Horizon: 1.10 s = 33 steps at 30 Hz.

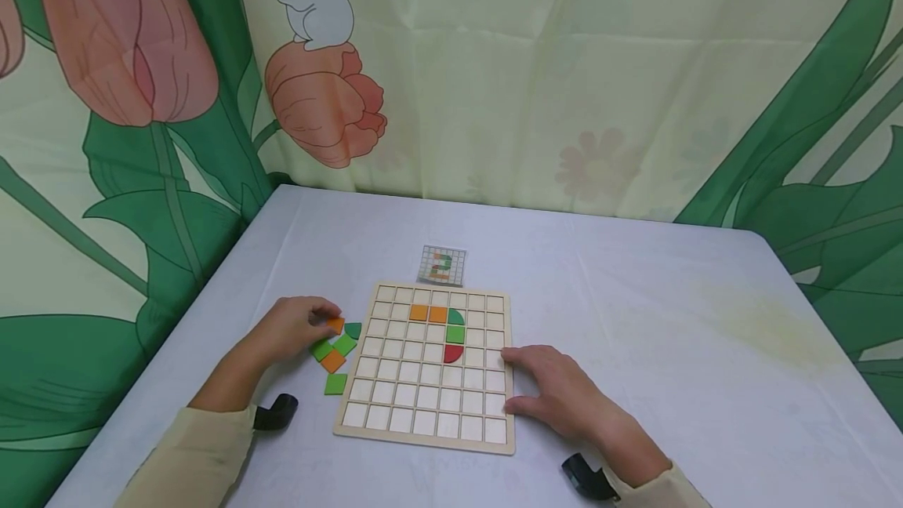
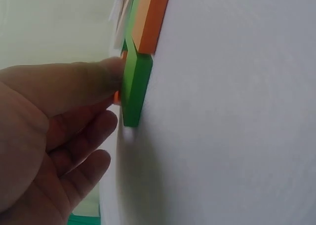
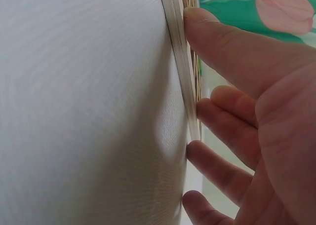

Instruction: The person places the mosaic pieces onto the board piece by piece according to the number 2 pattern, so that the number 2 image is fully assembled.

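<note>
My left hand [image 1: 292, 328] pinches an orange square tile [image 1: 335, 325] between thumb and fingers, left of the wooden grid board [image 1: 423, 439]. In the left wrist view a green tile [image 2: 136, 87] partly hides that orange one. My right hand [image 1: 553, 386] rests at the board's right edge, thumb and fingers spread and touching the rim. On the board, two orange squares [image 1: 428, 313] lead to a dark green quarter-round [image 1: 456, 317]. Below it lie a green square [image 1: 455, 334] and a red quarter-round [image 1: 453, 353].
Loose tiles lie beside the board's left edge: green squares [image 1: 344, 344], an orange square [image 1: 333, 361], a dark green quarter-round [image 1: 353, 330] and a lower green square [image 1: 335, 384]. A small card [image 1: 442, 266] with a coloured grid pattern lies behind the board on the white-covered table [image 1: 635, 320].
</note>
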Each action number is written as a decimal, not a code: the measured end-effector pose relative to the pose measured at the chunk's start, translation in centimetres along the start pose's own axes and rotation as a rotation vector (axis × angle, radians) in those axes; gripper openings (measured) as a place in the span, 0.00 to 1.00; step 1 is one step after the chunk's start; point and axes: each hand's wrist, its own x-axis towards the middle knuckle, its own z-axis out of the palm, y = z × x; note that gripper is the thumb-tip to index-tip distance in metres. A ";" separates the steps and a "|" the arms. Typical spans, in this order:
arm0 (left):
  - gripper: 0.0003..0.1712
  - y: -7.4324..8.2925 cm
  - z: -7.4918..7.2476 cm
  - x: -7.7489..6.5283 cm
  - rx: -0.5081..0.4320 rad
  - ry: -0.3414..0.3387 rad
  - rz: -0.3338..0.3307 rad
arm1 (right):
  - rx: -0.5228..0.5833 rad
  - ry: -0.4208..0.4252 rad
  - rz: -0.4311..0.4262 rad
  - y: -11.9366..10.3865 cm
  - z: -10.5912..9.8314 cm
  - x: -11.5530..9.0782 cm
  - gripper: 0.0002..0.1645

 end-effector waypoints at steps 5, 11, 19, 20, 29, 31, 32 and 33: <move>0.16 0.6 -0.2 -0.1 0.057 -0.011 0.013 | -0.005 0.004 -0.007 0.0 0.0 0.0 0.38; 0.16 0.6 -0.1 -0.1 0.064 0.004 0.027 | 0.002 0.007 -0.023 0.1 0.0 0.0 0.38; 0.16 0.6 -0.7 -0.4 0.044 0.039 0.001 | -0.010 0.007 -0.031 0.1 0.0 0.0 0.38; 0.16 0.7 -0.7 -0.4 0.038 0.041 -0.001 | -0.011 0.008 -0.032 0.1 0.0 0.0 0.38; 0.16 2.7 -0.5 -0.5 0.012 0.016 0.041 | 0.001 0.007 -0.020 0.1 0.0 0.0 0.38; 0.15 3.2 -0.4 -0.5 0.012 0.011 0.056 | 0.001 0.006 -0.018 0.1 0.0 0.0 0.38; 0.15 3.5 -0.4 -0.5 0.016 0.007 0.064 | 0.001 0.006 -0.017 0.1 0.0 0.0 0.38; 0.14 3.7 -0.3 -0.4 0.016 0.003 0.073 | 0.001 0.007 -0.016 0.1 0.0 0.0 0.38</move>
